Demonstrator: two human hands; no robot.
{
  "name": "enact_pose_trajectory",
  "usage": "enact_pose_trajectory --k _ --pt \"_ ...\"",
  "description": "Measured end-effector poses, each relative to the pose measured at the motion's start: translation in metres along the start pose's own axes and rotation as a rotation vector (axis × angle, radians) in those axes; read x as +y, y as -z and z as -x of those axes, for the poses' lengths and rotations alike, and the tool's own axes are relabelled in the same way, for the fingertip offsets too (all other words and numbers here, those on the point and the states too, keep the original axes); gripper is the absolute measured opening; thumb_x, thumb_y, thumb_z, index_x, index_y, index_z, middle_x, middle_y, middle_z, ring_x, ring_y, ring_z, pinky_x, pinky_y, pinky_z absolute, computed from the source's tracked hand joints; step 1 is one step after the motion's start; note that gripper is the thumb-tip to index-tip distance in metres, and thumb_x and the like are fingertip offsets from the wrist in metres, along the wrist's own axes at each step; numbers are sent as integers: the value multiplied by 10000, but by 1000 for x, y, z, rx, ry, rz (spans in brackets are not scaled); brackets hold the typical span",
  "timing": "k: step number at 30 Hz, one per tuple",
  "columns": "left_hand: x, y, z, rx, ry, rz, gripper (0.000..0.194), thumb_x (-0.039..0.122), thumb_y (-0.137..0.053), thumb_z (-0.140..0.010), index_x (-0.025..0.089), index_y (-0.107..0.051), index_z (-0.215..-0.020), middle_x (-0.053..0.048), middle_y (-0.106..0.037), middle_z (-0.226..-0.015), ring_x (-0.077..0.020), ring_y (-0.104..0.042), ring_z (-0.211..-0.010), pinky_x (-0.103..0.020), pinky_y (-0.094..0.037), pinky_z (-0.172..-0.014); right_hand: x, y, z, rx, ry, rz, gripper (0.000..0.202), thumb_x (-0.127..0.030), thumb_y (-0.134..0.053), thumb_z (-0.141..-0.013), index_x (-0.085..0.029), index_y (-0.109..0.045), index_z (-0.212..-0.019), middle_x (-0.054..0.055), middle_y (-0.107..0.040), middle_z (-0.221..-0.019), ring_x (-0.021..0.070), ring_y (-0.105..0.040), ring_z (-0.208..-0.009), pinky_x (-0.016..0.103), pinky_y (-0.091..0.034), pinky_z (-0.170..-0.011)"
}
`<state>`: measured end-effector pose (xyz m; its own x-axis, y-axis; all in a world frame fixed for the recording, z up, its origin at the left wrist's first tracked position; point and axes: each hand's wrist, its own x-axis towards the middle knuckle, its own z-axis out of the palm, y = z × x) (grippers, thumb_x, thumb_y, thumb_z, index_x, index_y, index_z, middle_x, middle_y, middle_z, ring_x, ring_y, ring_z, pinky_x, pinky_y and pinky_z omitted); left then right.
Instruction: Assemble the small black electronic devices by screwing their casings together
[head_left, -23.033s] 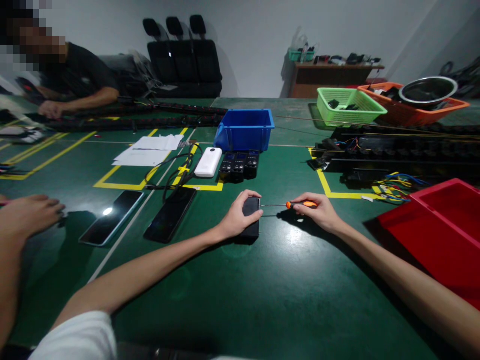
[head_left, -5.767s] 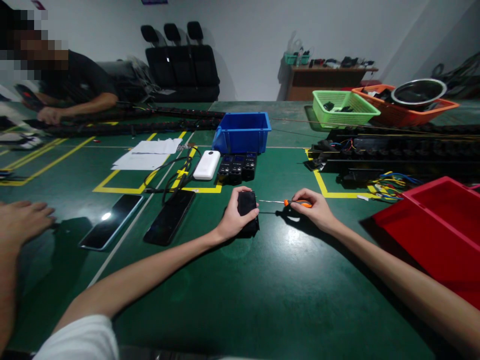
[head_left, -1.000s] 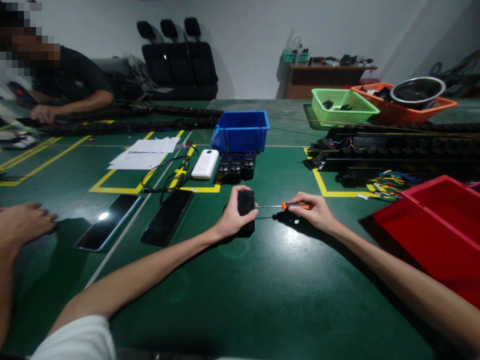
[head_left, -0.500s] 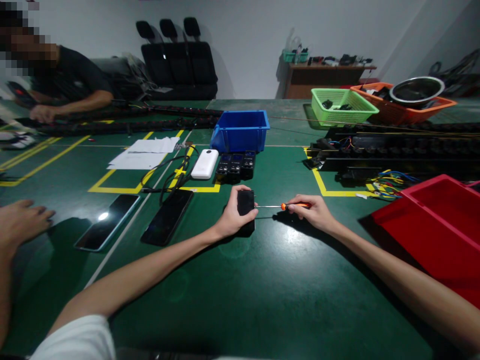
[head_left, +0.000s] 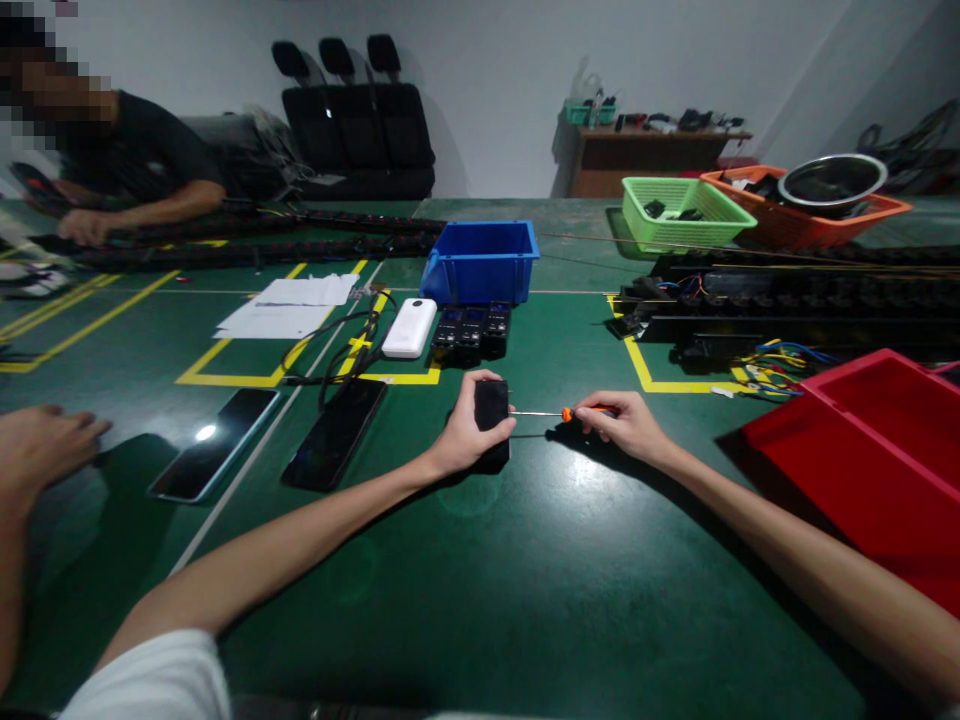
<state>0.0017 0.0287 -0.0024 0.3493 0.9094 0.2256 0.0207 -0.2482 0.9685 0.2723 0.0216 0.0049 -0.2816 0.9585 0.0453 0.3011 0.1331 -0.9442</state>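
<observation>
My left hand (head_left: 459, 438) is closed around a black box-shaped device (head_left: 492, 404) in the middle of the table, with the thumb over its near part. My right hand (head_left: 627, 424) grips the orange-and-black handle of a screwdriver (head_left: 568, 414), fingers pinched around it. The screwdriver lies level, its thin metal shaft pointing left. Its tip meets the right side of the black device near my left thumb; what it touches there is too small to make out. Just beyond my left hand stand several similar small black devices (head_left: 471, 335), in front of a blue bin (head_left: 487, 277).
A white power bank (head_left: 409, 328), a black cable (head_left: 369, 335), papers (head_left: 289, 305) and two phones (head_left: 335, 436) lie to the left. Another person's hand (head_left: 49, 445) rests at the left edge. On the right are a red bin (head_left: 862, 440), loose wires (head_left: 780, 368) and long black assemblies (head_left: 780, 305).
The screwdriver's handle appears slightly turned in my right fingers. My left hand and the black device stay where they were.
</observation>
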Motion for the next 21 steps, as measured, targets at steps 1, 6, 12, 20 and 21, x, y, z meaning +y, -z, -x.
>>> enact_pose_trajectory --k 1,6,12,20,21 --pt "0 0 0 -3 1 1 562 252 -711 -763 243 -356 -1198 -31 -571 -995 -169 -636 -907 -339 -520 -821 0 0 0 0 9 6 317 -451 -671 -818 -151 -735 -894 14 -631 -631 79 -468 -452 210 -347 -410" --pt "0 0 0 -5 2 5 566 259 -711 -762 245 -355 -1201 -32 -573 -997 -169 -637 -905 -342 -522 -821 1 1 -1 29 116 30 253 -401 -715 -795 -170 -733 -897 37 -697 -774 127 -597 -623 246 -454 -561" --pt "-1 0 0 -9 7 13 567 260 -714 -761 250 -354 -1198 -32 -562 -1015 -179 -641 -924 -352 -528 -823 4 1 -3 64 284 76 181 -334 -760 -772 -202 -726 -891 41 -682 -862 168 -637 -785 300 -485 -701" --pt "-1 0 -1 1 4 13 564 275 -720 -756 242 -362 -1191 -33 -568 -1009 -171 -641 -908 -336 -530 -809 1 4 -4 23 337 99 166 -337 -738 -789 -212 -702 -893 45 -652 -913 188 -620 -865 337 -486 -787" --pt "-1 0 -1 2 6 13 566 276 -721 -755 241 -362 -1191 -32 -571 -1003 -169 -639 -903 -334 -529 -808 0 4 -4 17 317 104 173 -346 -718 -806 -209 -698 -910 47 -653 -934 188 -619 -874 334 -483 -792"
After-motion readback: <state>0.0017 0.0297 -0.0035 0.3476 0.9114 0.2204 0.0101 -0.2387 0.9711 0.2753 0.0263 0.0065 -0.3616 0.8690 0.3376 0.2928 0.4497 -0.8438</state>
